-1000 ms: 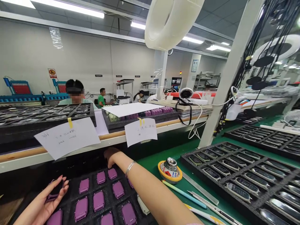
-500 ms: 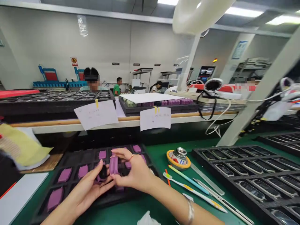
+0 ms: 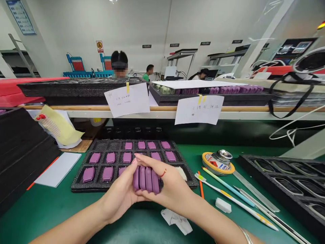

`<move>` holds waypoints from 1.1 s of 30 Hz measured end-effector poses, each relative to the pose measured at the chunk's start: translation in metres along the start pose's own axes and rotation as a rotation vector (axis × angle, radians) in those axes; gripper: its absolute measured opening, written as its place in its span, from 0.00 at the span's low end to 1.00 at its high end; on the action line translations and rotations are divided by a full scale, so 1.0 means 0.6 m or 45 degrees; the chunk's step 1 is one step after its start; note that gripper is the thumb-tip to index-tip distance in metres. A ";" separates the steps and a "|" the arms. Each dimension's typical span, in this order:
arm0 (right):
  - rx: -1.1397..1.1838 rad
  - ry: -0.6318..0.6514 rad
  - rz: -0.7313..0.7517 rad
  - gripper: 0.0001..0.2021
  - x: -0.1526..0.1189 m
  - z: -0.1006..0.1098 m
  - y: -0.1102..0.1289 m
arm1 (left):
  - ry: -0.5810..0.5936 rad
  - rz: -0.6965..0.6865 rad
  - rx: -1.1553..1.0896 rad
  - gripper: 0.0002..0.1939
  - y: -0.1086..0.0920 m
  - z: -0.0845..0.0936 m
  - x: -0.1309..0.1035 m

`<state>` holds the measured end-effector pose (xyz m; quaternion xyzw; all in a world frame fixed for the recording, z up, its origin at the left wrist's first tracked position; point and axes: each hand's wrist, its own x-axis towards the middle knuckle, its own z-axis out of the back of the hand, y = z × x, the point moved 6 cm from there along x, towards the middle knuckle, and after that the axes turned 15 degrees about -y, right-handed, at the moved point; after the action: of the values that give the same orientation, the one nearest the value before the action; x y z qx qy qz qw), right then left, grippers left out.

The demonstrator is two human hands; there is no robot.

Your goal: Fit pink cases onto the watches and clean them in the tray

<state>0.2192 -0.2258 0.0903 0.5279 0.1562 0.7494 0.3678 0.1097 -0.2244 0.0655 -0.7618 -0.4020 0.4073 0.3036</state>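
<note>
Both hands are closed around a row of several purple rounded casings (image 3: 146, 179), standing side by side with their long edges up. My left hand (image 3: 122, 189) cups the left end, fingers partly hidden underneath. Against the right end presses my right hand (image 3: 172, 178), thumb below and fingers over the top. Something dark shows at that right end, mostly covered by the palm. Just behind the hands lies a black foam tray (image 3: 78, 184) with similar purple casings (image 3: 108, 174) in its slots; the hands cover part of its front row.
Right of the tray are a metal-topped bottle (image 3: 224, 156) in a tape roll, a toothbrush (image 3: 236, 200), a steel ruler (image 3: 256, 191) and a white block (image 3: 223, 205). Crumpled tissue (image 3: 177, 220) lies in front. Another black tray (image 3: 269, 183) stands right; a shelf (image 3: 162, 114) crosses behind.
The hands have drawn back from above the tray towards me and closed together. Several casings now show in a row between them. The view has turned left and down.
</note>
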 end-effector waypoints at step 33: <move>0.342 -0.132 0.073 0.44 -0.009 0.009 0.007 | 0.105 -0.263 0.672 0.22 -0.010 0.007 0.009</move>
<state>0.2236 -0.2333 0.0916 0.6148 0.2206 0.7036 0.2798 0.1059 -0.2162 0.0663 -0.6273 -0.3449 0.4333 0.5476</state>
